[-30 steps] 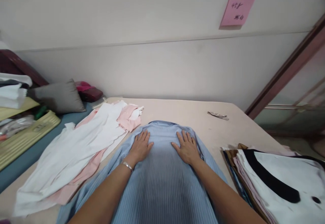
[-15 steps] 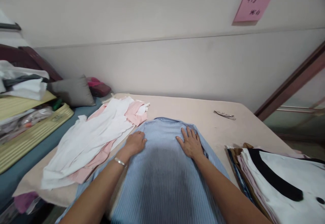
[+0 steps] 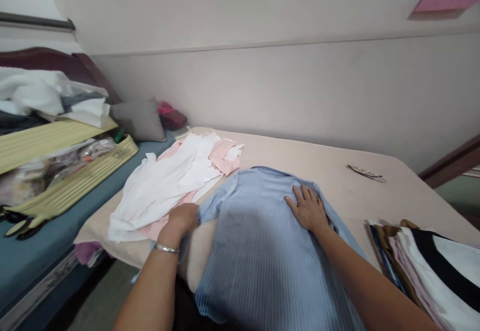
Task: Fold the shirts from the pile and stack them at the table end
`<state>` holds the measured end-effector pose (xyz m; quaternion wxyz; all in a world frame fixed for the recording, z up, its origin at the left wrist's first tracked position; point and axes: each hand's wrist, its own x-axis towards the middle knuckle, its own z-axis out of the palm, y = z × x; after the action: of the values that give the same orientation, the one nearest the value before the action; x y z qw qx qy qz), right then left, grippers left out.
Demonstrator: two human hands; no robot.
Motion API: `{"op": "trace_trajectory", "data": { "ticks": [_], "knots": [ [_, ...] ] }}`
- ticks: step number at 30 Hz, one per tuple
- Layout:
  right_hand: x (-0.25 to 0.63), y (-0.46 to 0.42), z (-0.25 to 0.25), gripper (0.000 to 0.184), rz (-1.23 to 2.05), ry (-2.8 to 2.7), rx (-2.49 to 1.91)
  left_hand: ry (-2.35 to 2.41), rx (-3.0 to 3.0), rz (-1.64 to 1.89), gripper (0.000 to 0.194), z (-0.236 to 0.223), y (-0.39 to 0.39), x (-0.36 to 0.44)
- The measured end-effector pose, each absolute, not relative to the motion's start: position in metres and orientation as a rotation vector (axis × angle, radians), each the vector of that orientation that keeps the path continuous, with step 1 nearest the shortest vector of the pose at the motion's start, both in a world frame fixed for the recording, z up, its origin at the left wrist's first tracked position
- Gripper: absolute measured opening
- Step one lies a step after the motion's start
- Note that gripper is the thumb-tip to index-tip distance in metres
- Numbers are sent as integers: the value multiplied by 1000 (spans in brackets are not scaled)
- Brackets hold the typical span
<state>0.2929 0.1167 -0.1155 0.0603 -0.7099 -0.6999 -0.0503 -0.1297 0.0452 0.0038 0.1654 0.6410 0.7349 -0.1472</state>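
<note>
A blue striped shirt (image 3: 258, 236) lies spread on the covered table (image 3: 285, 146), its collar end away from me and its lower edge close to my body. My left hand (image 3: 183, 219), with a silver bracelet on the wrist, is closed around the shirt's left sleeve and draws it out to the side. Flat on the upper right of the shirt rests my right hand (image 3: 308, 208), fingers spread. Just beyond my left hand are white garments (image 3: 168, 176) and pink ones (image 3: 225, 156) in a loose pile.
Folded clothes (image 3: 442, 266) are stacked at the right. Eyeglasses (image 3: 365, 173) lie on the table's far right. To the left, a blue bed (image 3: 157, 151) holds a grey cushion (image 3: 138, 118) and a yellow container (image 3: 82, 171) with cloths. A wall (image 3: 262, 91) stands behind.
My left hand has gone from lying flat on the shirt to gripping its sleeve, moving left and toward me. My right hand stays flat on the shirt. The view has turned left.
</note>
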Motion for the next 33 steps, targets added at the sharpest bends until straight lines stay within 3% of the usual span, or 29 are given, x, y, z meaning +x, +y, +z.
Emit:
{"op": "trace_trajectory", "data": {
  "ticks": [8, 14, 21, 25, 30, 33],
  "knots": [
    [294, 119, -117, 72, -142, -2123, -2181, 2574, 1666, 158, 40, 22, 57, -143],
    [290, 119, -113, 68, -194, -2147, -2189, 2285, 1887, -90, 31, 12, 58, -111],
    [277, 119, -74, 51, -69, -2179, -2176, 2275, 2079, 29, 31, 6, 70, -89],
    [281, 125, -45, 41, -46, -1897, -2306, 2208, 2112, 6, 27, -1, 74, -86],
    [303, 137, -35, 54, 111, -1496, -2552, 2118, 2130, 17, 23, -11, 78, -84],
    [311, 140, -40, 43, 245, -1469, -2601, 2171, 2079, 15, 31, -15, 81, -83]
  ]
}}
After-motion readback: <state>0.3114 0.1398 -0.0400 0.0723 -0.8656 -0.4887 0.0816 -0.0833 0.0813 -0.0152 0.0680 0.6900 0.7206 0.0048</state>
